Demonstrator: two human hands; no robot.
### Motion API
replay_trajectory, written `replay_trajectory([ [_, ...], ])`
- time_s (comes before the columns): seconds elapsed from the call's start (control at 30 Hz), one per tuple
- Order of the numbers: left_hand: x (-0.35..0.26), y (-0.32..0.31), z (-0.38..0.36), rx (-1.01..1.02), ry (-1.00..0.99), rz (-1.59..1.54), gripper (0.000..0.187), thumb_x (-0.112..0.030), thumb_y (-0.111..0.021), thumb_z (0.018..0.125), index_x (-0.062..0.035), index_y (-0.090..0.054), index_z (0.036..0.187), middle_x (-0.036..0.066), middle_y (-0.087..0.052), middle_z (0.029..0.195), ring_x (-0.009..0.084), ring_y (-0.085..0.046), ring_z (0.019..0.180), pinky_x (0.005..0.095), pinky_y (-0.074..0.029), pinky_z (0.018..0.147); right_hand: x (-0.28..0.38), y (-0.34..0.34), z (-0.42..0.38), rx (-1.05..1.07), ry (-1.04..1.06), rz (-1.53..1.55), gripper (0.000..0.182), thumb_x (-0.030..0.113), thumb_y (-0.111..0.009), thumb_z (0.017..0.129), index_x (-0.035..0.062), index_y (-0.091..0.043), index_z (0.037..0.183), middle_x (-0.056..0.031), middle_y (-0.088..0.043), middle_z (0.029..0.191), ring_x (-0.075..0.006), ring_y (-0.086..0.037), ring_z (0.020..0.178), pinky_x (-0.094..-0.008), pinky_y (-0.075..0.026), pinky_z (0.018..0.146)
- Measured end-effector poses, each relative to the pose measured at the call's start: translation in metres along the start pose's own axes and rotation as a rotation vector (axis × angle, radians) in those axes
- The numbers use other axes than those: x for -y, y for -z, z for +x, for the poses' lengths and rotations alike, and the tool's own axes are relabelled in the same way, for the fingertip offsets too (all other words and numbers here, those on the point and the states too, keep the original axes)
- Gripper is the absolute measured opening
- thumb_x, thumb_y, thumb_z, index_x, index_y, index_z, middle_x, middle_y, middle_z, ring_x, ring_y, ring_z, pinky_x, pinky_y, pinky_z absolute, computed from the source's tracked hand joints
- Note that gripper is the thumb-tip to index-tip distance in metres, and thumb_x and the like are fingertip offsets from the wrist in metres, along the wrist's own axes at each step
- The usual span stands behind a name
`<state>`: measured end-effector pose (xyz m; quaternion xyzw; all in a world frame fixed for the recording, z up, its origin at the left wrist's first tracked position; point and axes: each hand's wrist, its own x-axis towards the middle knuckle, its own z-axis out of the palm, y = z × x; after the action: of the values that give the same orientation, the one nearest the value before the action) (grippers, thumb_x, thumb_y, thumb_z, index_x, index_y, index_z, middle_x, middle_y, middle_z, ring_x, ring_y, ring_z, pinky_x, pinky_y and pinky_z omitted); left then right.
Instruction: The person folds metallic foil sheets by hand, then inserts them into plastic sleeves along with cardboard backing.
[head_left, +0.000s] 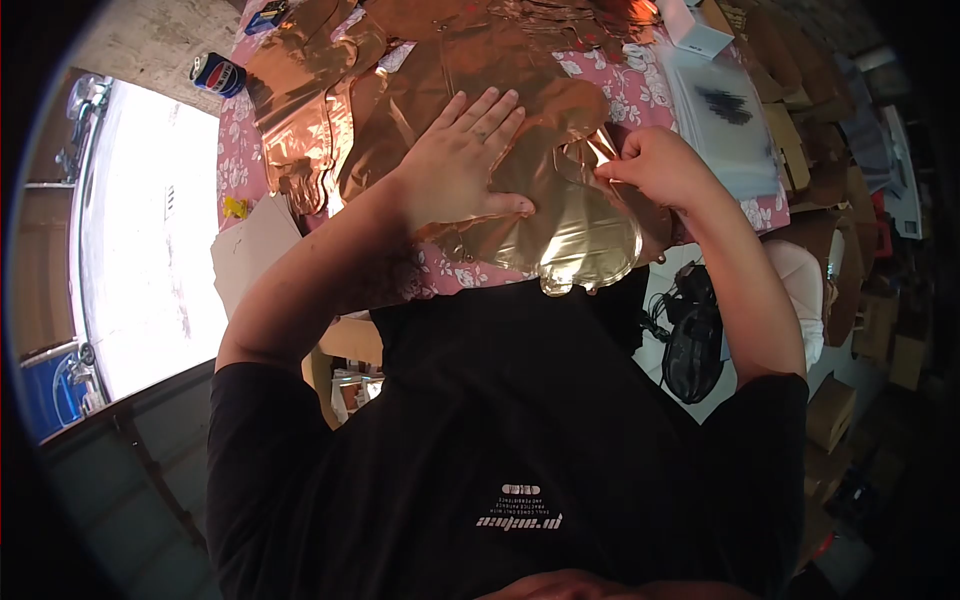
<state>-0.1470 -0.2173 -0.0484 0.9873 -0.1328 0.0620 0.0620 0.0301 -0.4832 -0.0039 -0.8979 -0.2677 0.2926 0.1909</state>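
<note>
Flat, shiny copper-gold foil balloons (440, 60) lie uninflated over a pink floral tablecloth. My left hand (465, 150) rests palm down on the foil, fingers stretched and thumb out to the side. At the near edge of the table, a rounded foil balloon end (590, 240) reflects bright light and hangs slightly over the edge. My right hand (655, 168) pinches a folded edge of this foil balloon between thumb and forefinger. More layered foil balloons (300, 120) are spread at the left side of the table.
A blue drink can (218, 75) stands at the far left. Clear plastic bags (715, 120) and a white box (695, 28) sit at the right. Cardboard boxes (830, 200) crowd the right side. A black bag (692, 340) lies below the table, near my right arm.
</note>
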Motion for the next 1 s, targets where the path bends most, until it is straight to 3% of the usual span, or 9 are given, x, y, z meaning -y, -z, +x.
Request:
replay_trajectory([
  [0.07, 0.001, -0.002, 0.0, -0.006, 0.007, 0.021, 0.12, -0.084, -0.06, 0.091, 0.0038, -0.033, 0.168, 0.022, -0.03, 0.178, 0.036, -0.022, 0.168, 0.0531, -0.014, 0.137, -0.001, 0.0, -0.002, 0.026, -0.007, -0.004, 0.032, 0.023, -0.094, 0.084, -0.001, -0.073, 0.09, -0.0094, -0.072, 0.075, -0.0164, -0.069, 0.073, -0.0342, -0.052, 0.067],
  [0.13, 0.002, -0.002, 0.0, -0.007, 0.005, 0.016, 0.12, -0.084, -0.06, 0.091, 0.0042, -0.033, 0.168, 0.022, -0.03, 0.178, 0.0358, -0.021, 0.168, 0.0531, -0.014, 0.137, -0.004, 0.001, -0.011, -0.077, 0.078, 0.158, 0.039, 0.014, -0.092, 0.084, -0.0028, -0.07, 0.112, -0.0138, -0.077, 0.096, -0.0185, -0.073, 0.086, -0.0335, -0.055, 0.074],
  [0.17, 0.002, -0.003, 0.0, -0.014, 0.001, 0.012, 0.12, -0.084, -0.06, 0.091, 0.0045, -0.033, 0.168, 0.022, -0.03, 0.178, 0.0356, -0.021, 0.168, 0.053, -0.014, 0.137, -0.006, 0.002, -0.011, -0.076, 0.079, 0.158, 0.039, 0.014, -0.092, 0.084, -0.0028, -0.07, 0.112, -0.0138, -0.077, 0.096, -0.0185, -0.073, 0.086, -0.0335, -0.055, 0.074],
  [0.23, 0.002, -0.004, 0.0, -0.017, 0.001, 0.014, 0.119, -0.084, -0.06, 0.091, 0.0033, -0.033, 0.169, 0.022, -0.03, 0.178, 0.0359, -0.022, 0.168, 0.0532, -0.014, 0.137, -0.006, 0.008, -0.013, 0.128, -0.008, 0.593, 0.055, 0.007, -0.09, 0.084, -0.0052, -0.061, 0.129, -0.0158, -0.076, 0.111, -0.021, -0.074, 0.097, -0.0337, -0.058, 0.082],
  [0.43, 0.002, -0.002, -0.001, -0.015, -0.015, 0.003, 0.112, -0.085, -0.059, 0.092, -0.0111, -0.034, 0.172, 0.026, -0.027, 0.178, 0.0429, -0.023, 0.166, 0.0583, -0.017, 0.135, -0.026, 0.007, -0.011, 0.212, -0.039, 0.594, 0.049, 0.003, -0.085, 0.089, -0.0077, -0.059, 0.13, -0.0129, -0.077, 0.108, -0.0175, -0.075, 0.096, -0.0295, -0.06, 0.082],
  [0.57, 0.003, -0.005, 0.0, 0.002, -0.033, 0.037, 0.1, -0.084, -0.058, 0.094, -0.0232, -0.039, 0.171, 0.028, -0.026, 0.177, 0.0456, -0.023, 0.165, 0.0621, -0.018, 0.134, -0.023, 0.002, -0.025, 0.224, -0.073, 0.77, 0.046, 0.012, -0.086, 0.091, -0.0066, -0.065, 0.127, -0.0116, -0.077, 0.105, -0.0171, -0.074, 0.095, -0.0316, -0.059, 0.083],
  [0.73, 0.002, -0.003, 0.0, -0.008, -0.039, 0.019, 0.098, -0.084, -0.056, 0.095, -0.0237, -0.041, 0.17, 0.029, -0.026, 0.177, 0.0468, -0.023, 0.165, 0.0631, -0.018, 0.133, -0.004, 0.0, -0.029, 0.234, -0.078, 0.838, 0.044, 0.017, -0.086, 0.092, -0.0053, -0.067, 0.126, -0.0115, -0.077, 0.105, -0.0158, -0.073, 0.095, -0.0322, -0.059, 0.083],
  [0.8, 0.003, -0.002, 0.0, -0.01, -0.04, 0.019, 0.097, -0.084, -0.056, 0.095, -0.0235, -0.042, 0.17, 0.029, -0.026, 0.177, 0.047, -0.023, 0.165, 0.063, -0.018, 0.133, -0.004, -0.001, -0.015, 0.093, -0.078, 0.447, 0.035, 0.006, -0.08, 0.096, -0.0058, -0.064, 0.125, -0.0122, -0.077, 0.11, -0.017, -0.076, 0.1, -0.0324, -0.061, 0.086],
  [1.0, 0.003, -0.002, 0.0, -0.019, -0.04, 0.009, 0.097, -0.083, -0.056, 0.095, -0.0234, -0.042, 0.17, 0.029, -0.026, 0.177, 0.0467, -0.023, 0.165, 0.0628, -0.018, 0.133, -0.001, 0.003, -0.001, 0.235, -0.033, 0.619, 0.036, 0.001, -0.076, 0.095, -0.0074, -0.063, 0.128, -0.0119, -0.077, 0.106, -0.0163, -0.076, 0.095, -0.0306, -0.063, 0.084],
])
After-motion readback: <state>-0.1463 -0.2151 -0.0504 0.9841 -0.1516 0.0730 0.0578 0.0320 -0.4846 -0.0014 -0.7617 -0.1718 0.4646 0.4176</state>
